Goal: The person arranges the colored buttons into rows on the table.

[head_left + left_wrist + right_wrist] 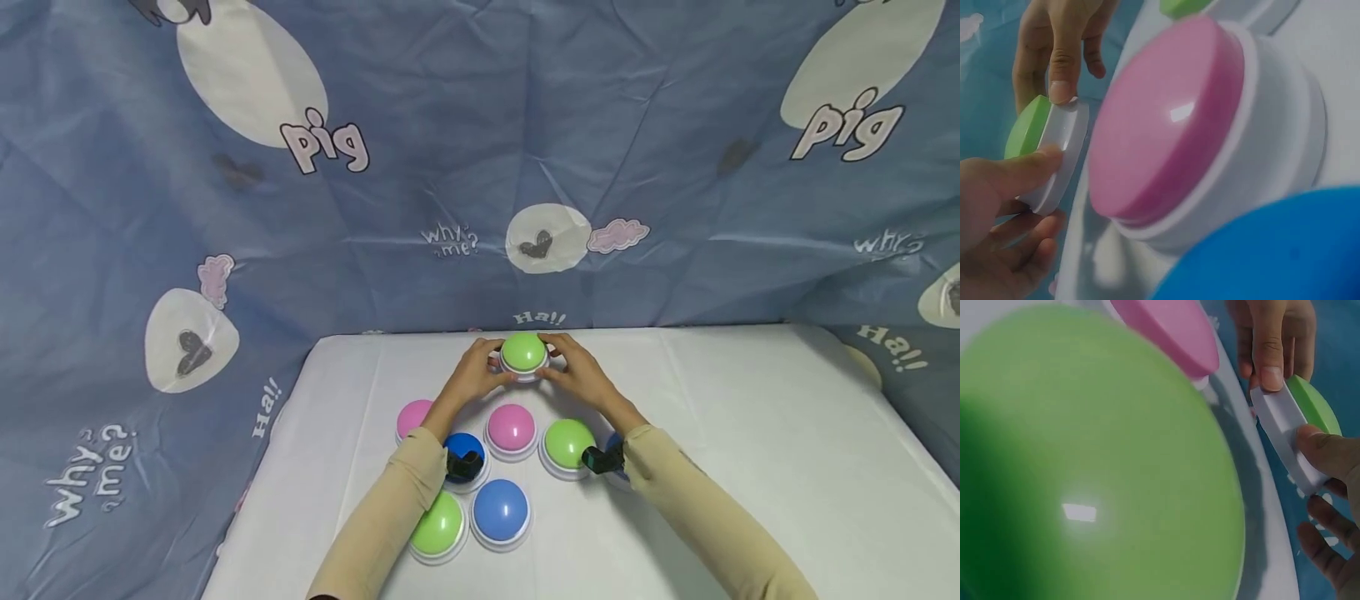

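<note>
A green push button (523, 352) with a domed top and a white base is held between both hands near the table's far edge. My left hand (474, 372) grips its left side, and my right hand (583, 375) grips the right side. In the left wrist view, the thumbs press on the white base (1066, 137), and the dome faces away from the table. The right wrist view has the same button tilted, its green dome (1316, 406) beyond the white base. Closest in front of the hands stands a pink push button (512, 427).
More domed buttons stand nearer: a pink one (413, 417), a dark blue one (461, 448), a green one (567, 443), another green one (438, 525) and a lighter blue one (500, 510). The right sleeve (675, 475) partly hides another blue button. Blue printed cloth (450, 167) hangs behind the white table (750, 417).
</note>
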Demonstrator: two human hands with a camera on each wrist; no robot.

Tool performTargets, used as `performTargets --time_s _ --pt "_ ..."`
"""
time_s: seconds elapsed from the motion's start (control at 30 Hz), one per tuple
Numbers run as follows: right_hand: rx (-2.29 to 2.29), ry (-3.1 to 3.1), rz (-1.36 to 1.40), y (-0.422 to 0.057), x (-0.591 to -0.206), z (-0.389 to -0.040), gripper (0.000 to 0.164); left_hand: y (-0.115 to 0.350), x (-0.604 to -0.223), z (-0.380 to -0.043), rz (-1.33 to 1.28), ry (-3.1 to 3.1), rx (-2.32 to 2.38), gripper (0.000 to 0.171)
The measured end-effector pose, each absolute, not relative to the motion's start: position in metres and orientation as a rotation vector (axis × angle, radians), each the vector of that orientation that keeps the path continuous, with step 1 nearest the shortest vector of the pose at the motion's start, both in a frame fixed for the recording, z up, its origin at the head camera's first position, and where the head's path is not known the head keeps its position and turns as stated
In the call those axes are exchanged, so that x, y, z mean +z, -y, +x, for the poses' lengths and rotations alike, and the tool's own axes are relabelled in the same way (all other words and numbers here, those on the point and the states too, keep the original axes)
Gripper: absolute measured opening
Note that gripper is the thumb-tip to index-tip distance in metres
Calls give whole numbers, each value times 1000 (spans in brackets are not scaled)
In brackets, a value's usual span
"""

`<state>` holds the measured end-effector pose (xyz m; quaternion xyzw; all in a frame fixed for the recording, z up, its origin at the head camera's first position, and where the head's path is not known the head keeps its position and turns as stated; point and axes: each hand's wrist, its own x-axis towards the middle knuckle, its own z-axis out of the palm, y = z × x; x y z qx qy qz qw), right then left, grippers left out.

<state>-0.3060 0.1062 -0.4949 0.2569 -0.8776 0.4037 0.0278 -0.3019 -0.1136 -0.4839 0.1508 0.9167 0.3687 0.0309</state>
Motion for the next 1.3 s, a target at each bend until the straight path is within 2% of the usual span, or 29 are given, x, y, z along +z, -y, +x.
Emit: performTargets --time_s 0.37,0.8,1.3 --pt "1248 2767 757 -105 -506 -322 61 111 -500 -314 499 -2903 1066 64" --pt "1312 2851 737 -101 -509 -334 60 110 -514 -326 387 -2892 1037 64" --pt "1287 2944 701 -85 -498 -352 61 119 -507 -337 368 -2885 1097 59"
